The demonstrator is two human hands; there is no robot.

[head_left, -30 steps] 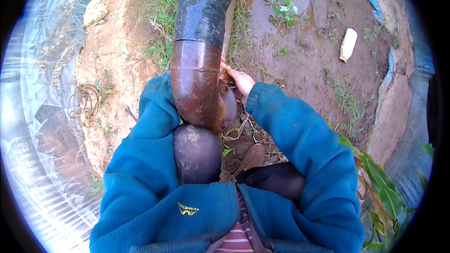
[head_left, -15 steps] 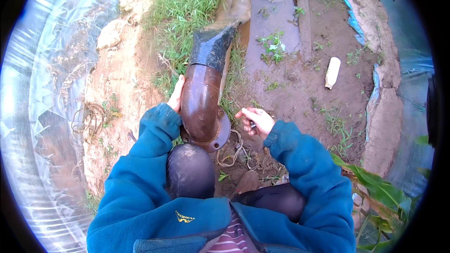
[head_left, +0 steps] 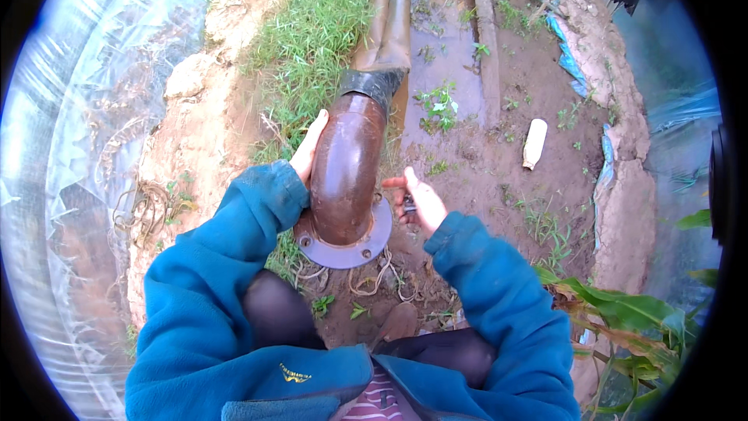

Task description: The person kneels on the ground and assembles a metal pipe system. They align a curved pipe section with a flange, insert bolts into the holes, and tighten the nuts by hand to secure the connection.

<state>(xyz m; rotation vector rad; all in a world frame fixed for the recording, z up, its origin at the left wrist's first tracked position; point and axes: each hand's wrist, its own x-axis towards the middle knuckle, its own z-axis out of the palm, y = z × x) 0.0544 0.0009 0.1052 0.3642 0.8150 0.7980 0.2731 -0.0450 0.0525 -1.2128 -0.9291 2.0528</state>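
A brown metal pipe elbow [head_left: 347, 164] stands in front of me, its round bolt-holed flange [head_left: 340, 256] facing down toward me. My left hand [head_left: 310, 148] grips the elbow's left side, with the fingers partly hidden behind it. Off the pipe's right side is my right hand [head_left: 423, 201], curled around a small dark metallic piece that I cannot make out. The elbow's far end fits into a black sleeve [head_left: 380, 81], which joins a long, flattened brown hose [head_left: 387, 43].
Thin rope [head_left: 374, 281] lies on the mud below the flange. A white bottle [head_left: 534, 144] rests on the right. Grass [head_left: 319, 39] grows beside the hose, and a wooden plank [head_left: 485, 54] lies farther off. Clear plastic sheeting [head_left: 70, 148] lines the left; green leaves [head_left: 623, 308] hang at lower right.
My left hand has lifted and tilted the elbow, moving it slightly right and showing more of the flange. My right hand has turned and moved slightly left, closer to the pipe.
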